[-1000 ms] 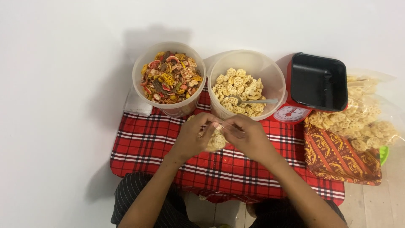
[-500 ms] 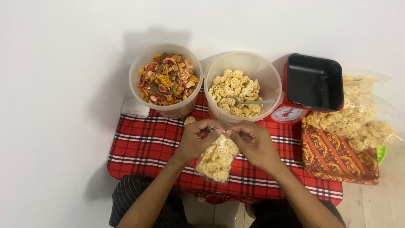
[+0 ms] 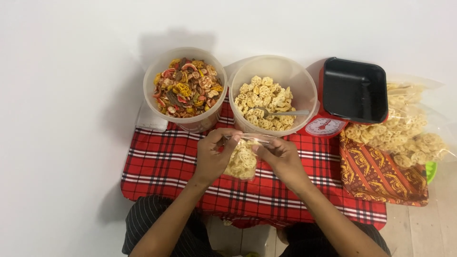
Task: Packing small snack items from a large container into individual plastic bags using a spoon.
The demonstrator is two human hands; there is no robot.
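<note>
Both hands hold a small clear plastic bag [image 3: 242,162] filled with pale wheel-shaped crackers above the red plaid cloth [image 3: 162,162]. My left hand [image 3: 214,157] pinches the bag's top at its left end. My right hand [image 3: 281,159] pinches the top at its right end, so the opening is stretched flat between them. Just beyond the hands stands a clear tub of the same pale crackers [image 3: 272,97] with a metal spoon [image 3: 285,113] lying in it.
A second tub [image 3: 185,88] with mixed coloured crackers stands at the left. A red kitchen scale with a black tray [image 3: 354,90] sits to the right. Filled cracker bags [image 3: 404,133] lie on an orange patterned cloth [image 3: 381,178]. A white wall is behind.
The bag hung lower half a second ago; now it is raised and its top is pulled out flat between both hands. A second ago the hands were bunched close around it.
</note>
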